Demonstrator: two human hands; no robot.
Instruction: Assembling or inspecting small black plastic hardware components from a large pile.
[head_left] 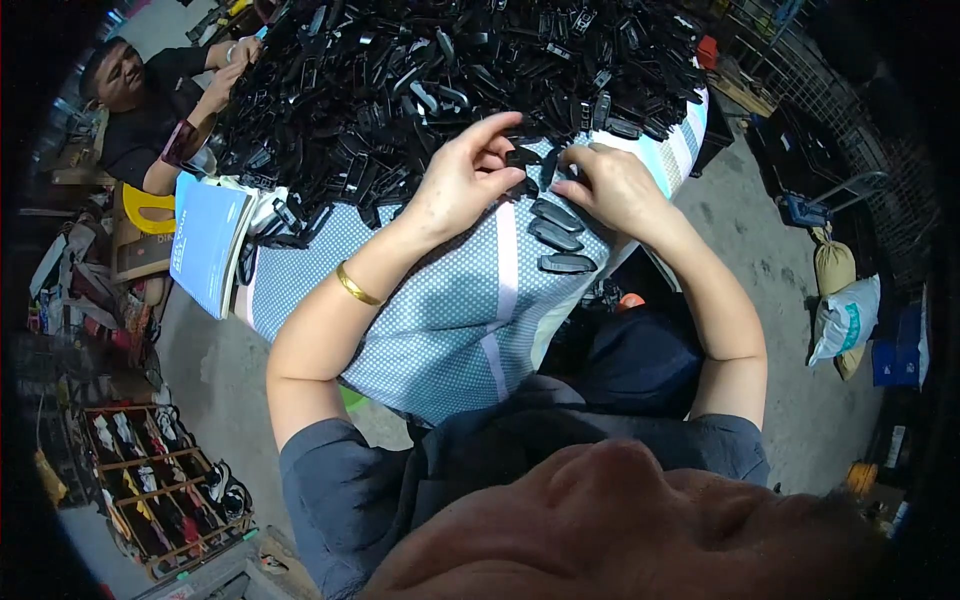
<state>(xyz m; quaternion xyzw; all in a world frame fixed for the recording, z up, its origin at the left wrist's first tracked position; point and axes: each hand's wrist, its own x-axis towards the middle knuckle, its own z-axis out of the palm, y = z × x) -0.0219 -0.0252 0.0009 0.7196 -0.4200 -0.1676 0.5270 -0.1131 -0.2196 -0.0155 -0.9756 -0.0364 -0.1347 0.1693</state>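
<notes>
My left hand (463, 185), with a gold bangle on its wrist, has its index finger raised over a small black plastic piece (522, 158). Its thumb and curled fingers seem to close on that piece. Beside it, my right hand (618, 188) is bent in a pinch at another dark plastic piece (548, 170), partly hidden by the fingers. Just below lie several elongated black plastic pieces in a short column, the lowest one (566, 263) flat on the dotted cloth (430, 290). A large heap of similar black pieces (400, 90) rises beyond both hands.
Across the heap at the left, a co-worker (140, 110) has both hands at its edge. A blue-covered book or pad (208, 245) sits at the cloth's left side. A rack (165, 480) stands lower left; sacks (845, 320) and a black crate (800, 150) are at right.
</notes>
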